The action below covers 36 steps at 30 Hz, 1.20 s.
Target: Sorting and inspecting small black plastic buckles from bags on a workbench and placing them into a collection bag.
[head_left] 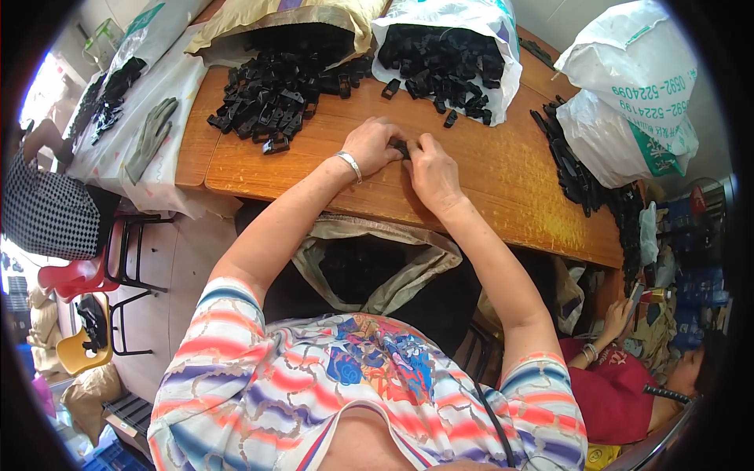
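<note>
Over the wooden table (503,169), my left hand (371,146) and my right hand (433,171) meet with their fingertips pinched around one small black piece (402,149). Fingers cover most of it, so its exact kind cannot be made out. Just beyond my left hand lies a loose pile of black plastic pieces (263,102) that look like buckles. They spill from a tan woven sack (228,23). A white sack (506,86) to its right holds more small black parts, some scattered at its mouth. Below the table edge, in front of me, hangs an open woven sack (428,245) with a dark inside.
Black strips (561,157) lie along the right side by stuffed white plastic bags (628,86). A grey glove (151,140) rests on a covered table at left. One person (609,388) sits at right with a phone; another (51,208) is at far left, near a red chair (75,276).
</note>
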Available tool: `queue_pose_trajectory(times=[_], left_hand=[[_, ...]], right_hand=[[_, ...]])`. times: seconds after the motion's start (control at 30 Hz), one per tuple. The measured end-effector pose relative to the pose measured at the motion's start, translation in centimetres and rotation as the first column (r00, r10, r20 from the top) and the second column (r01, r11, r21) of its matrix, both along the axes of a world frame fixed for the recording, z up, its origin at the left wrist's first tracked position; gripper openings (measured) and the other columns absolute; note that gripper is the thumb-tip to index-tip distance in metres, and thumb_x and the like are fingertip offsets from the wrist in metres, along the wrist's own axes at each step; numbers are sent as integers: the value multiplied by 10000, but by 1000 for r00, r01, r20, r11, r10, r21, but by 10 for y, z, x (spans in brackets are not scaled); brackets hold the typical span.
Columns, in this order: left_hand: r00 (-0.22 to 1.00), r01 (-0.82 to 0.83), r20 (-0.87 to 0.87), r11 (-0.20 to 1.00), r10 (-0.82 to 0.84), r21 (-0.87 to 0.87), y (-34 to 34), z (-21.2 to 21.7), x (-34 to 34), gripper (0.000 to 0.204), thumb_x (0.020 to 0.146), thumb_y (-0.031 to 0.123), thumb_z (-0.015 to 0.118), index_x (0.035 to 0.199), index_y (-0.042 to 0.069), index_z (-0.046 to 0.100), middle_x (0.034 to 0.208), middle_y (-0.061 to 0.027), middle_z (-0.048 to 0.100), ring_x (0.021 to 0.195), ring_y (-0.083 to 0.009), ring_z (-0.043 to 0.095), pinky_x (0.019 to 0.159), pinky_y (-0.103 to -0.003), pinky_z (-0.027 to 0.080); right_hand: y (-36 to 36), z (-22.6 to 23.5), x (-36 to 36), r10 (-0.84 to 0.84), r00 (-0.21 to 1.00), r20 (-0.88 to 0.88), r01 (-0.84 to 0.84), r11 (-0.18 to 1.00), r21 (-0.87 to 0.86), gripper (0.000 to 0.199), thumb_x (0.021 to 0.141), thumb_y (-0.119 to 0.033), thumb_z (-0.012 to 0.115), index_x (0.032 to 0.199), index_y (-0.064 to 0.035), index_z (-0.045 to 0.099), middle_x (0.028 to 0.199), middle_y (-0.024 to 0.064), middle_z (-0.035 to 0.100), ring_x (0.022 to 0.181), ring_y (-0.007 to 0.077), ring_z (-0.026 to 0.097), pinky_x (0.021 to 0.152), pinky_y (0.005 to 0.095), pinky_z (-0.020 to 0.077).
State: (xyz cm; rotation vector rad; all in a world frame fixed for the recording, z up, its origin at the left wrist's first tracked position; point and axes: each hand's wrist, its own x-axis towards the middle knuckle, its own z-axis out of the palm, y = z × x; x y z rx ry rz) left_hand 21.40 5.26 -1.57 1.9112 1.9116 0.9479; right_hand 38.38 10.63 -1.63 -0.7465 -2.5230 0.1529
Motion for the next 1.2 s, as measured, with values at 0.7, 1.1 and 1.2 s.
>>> queue_pose_trajectory(times=[0.7, 1.1, 1.2], left_hand=[[872, -430, -208, 897, 442, 102, 89, -8, -34, 343, 803, 269, 739, 1057, 45, 683, 1078, -161, 633, 1077, -342, 575, 903, -425, 497], [996, 83, -47, 987, -78, 137, -10, -6, 4, 262, 763, 120, 731, 1014, 58, 689, 1003, -133, 597, 1012, -352, 549, 892, -430, 481], [996, 35, 79, 992, -45, 122, -22, -8, -1, 264, 759, 117, 739, 1010, 56, 686, 989, -129, 596, 999, -346, 549, 885, -420, 481]], right_hand=[[-73, 21, 65, 342, 935, -92, -354, 895, -272, 166, 787, -81, 732, 947, -52, 696, 881, 122, 666, 810, 301, 668, 690, 384, 542], [125, 21, 21, -103, 957, 271, 104, 994, 11, 189, 876, -81, 611, 1027, -94, 723, 1067, 108, 620, 968, 344, 632, 816, 451, 515], [112, 32, 21, -72, 966, 248, 80, 997, -22, 186, 805, -137, 744, 977, -76, 708, 1019, 129, 645, 936, 351, 639, 798, 459, 511]])
